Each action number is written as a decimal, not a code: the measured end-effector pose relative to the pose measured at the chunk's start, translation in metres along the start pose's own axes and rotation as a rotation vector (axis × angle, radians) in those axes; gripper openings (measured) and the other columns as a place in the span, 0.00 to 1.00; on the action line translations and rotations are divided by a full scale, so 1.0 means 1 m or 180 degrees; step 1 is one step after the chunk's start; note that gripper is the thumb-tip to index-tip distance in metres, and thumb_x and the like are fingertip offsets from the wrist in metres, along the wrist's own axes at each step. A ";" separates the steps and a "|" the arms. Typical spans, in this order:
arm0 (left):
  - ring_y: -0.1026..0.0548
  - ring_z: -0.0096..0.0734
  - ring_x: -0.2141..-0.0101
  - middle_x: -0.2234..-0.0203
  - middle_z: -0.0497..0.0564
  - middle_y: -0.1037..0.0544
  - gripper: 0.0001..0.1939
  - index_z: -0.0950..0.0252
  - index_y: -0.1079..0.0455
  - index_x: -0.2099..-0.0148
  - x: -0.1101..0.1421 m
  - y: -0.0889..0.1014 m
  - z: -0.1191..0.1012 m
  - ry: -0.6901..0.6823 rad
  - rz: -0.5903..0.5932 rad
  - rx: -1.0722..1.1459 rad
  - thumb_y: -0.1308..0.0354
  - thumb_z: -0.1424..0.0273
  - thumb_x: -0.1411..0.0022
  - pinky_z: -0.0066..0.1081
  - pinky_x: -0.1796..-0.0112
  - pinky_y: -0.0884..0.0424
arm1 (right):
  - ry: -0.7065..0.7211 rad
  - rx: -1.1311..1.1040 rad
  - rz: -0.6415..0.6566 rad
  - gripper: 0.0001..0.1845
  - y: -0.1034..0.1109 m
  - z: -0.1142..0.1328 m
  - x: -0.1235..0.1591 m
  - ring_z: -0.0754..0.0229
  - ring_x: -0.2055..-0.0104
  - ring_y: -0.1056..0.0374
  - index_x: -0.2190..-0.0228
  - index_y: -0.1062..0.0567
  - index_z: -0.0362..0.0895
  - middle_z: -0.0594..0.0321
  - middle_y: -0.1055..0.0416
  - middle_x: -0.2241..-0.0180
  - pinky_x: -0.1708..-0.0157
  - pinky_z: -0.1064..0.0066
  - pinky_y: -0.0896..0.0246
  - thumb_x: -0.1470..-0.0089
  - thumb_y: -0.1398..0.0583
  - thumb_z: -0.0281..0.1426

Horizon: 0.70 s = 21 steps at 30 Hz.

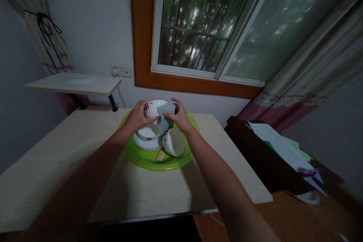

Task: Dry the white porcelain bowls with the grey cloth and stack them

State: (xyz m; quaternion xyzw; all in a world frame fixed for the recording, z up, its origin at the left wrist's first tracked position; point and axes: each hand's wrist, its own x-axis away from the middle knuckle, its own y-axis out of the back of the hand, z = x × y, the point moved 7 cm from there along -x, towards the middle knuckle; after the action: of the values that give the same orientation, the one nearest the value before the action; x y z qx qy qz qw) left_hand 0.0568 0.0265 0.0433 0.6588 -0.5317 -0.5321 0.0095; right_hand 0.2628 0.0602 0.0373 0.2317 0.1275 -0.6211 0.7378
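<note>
My left hand (140, 116) is closed on the side of a white bowl (154, 106) with a red and dark pattern, tilted above a green basin (159, 166). In my right hand (178, 114) is a grey-blue cloth (166, 118), pinched between thumb and fingers and touching the bowl's right side. Below them in the basin, another white bowl (149, 131) sits on a white plate (147, 144). To its right a third white bowl (175, 142) lies tipped on its side. The ends of some wooden chopsticks (160, 155) stick out between plate and bowl.
The basin stands on a pale wooden table (159, 193). A small raised shelf (99, 87) with a paper on it is at the back left. Right of the table, papers (278, 143) lie on a dark surface. A window (198, 26) is behind.
</note>
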 end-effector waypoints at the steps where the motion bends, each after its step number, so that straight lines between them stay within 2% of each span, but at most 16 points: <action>1: 0.28 0.41 0.54 0.55 0.54 0.30 0.30 0.62 0.38 0.48 0.000 0.001 0.002 0.0014 -0.0056 0.0045 0.31 0.58 0.48 0.40 0.53 0.28 | -0.0049 -0.0057 0.0000 0.48 0.001 -0.001 0.000 0.52 0.50 0.35 0.41 0.39 0.50 0.58 0.32 0.52 0.48 0.59 0.35 0.60 0.27 0.45; 5: 0.27 0.40 0.55 0.54 0.54 0.29 0.32 0.62 0.38 0.47 -0.001 0.004 0.007 0.0144 -0.0180 0.0272 0.30 0.58 0.49 0.39 0.54 0.28 | -0.0207 -0.0289 0.0047 0.49 0.003 -0.003 0.000 0.54 0.56 0.33 0.40 0.41 0.51 0.61 0.31 0.57 0.55 0.62 0.33 0.59 0.28 0.45; 12: 0.25 0.41 0.53 0.51 0.56 0.28 0.34 0.62 0.39 0.46 -0.001 0.011 0.016 0.0384 -0.0412 0.0641 0.31 0.57 0.50 0.40 0.53 0.26 | -0.0308 -0.0659 0.0072 0.48 0.004 -0.005 0.000 0.56 0.59 0.31 0.40 0.41 0.52 0.64 0.29 0.60 0.57 0.63 0.31 0.57 0.28 0.44; 21: 0.26 0.42 0.52 0.50 0.57 0.29 0.35 0.62 0.39 0.43 0.000 0.008 0.023 0.0370 -0.0383 0.0640 0.31 0.57 0.49 0.40 0.56 0.24 | -0.0356 -0.0402 0.0120 0.49 0.002 -0.004 0.001 0.54 0.56 0.32 0.39 0.41 0.53 0.62 0.29 0.57 0.55 0.61 0.31 0.57 0.28 0.47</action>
State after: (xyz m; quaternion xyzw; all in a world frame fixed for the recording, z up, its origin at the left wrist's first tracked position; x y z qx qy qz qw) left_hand 0.0349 0.0357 0.0384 0.7169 -0.5404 -0.4366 -0.0578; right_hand 0.2658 0.0618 0.0334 0.1520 0.1206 -0.6098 0.7684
